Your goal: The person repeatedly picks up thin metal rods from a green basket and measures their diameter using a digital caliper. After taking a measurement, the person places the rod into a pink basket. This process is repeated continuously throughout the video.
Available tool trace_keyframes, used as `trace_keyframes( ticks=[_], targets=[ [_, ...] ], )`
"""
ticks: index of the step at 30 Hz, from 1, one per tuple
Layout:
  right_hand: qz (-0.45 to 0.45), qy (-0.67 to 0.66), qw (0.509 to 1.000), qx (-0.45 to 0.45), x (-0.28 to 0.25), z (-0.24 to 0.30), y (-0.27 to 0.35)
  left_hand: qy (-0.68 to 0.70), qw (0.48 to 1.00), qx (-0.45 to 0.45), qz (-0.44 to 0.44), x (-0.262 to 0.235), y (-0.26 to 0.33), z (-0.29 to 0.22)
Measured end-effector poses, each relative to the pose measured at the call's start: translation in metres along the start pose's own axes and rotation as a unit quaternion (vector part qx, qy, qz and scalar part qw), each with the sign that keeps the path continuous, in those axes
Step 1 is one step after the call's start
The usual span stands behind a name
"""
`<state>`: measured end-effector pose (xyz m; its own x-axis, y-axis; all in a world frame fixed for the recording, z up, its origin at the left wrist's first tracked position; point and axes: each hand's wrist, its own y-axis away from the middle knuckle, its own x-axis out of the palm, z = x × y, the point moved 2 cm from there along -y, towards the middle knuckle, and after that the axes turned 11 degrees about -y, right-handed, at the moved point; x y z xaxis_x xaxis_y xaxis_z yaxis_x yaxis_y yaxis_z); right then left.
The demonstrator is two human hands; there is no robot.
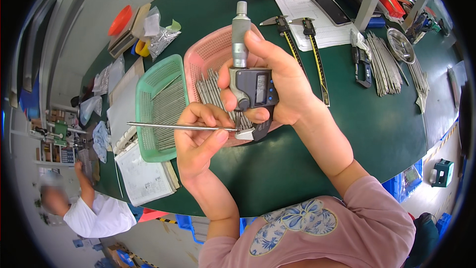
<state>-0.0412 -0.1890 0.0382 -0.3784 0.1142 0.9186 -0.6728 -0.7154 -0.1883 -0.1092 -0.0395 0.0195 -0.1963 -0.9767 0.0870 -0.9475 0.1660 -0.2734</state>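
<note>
A digital micrometer (250, 89) is standing upright above the pink basket (208, 54), its silver thimble pointing far, clamping a thin metal rod (178, 127) lying level, stretching left.

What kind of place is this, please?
Probably a factory inspection bench: the right hand holds a digital micrometer on a thin metal rod, with calipers and baskets of rods on the green table.

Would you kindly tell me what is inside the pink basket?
The pink basket holds thin metal rods lying side by side. The hands and the digital micrometer cover its right and lower parts, so anything there is hidden.
</note>
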Motion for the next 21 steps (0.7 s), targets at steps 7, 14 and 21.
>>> trace_keyframes(
  ticks=[7,14,21],
  targets=[
    [-0.006,0.003,1.0,0.009,-0.001,0.004,0.002,0.0,1.0,-0.002,-0.003,0.004,-0.001,0.0],
    [-0.035,0.008,0.999,0.009,0.002,-0.002,-0.002,0.011,1.0,-0.022,-0.012,0.002,0.002,0.0],
    [-0.112,0.221,0.96,-0.127,-0.008,0.012,0.0,0.09,0.989,-0.104,0.047,-0.011,0.007,-0.01]
  ],
)
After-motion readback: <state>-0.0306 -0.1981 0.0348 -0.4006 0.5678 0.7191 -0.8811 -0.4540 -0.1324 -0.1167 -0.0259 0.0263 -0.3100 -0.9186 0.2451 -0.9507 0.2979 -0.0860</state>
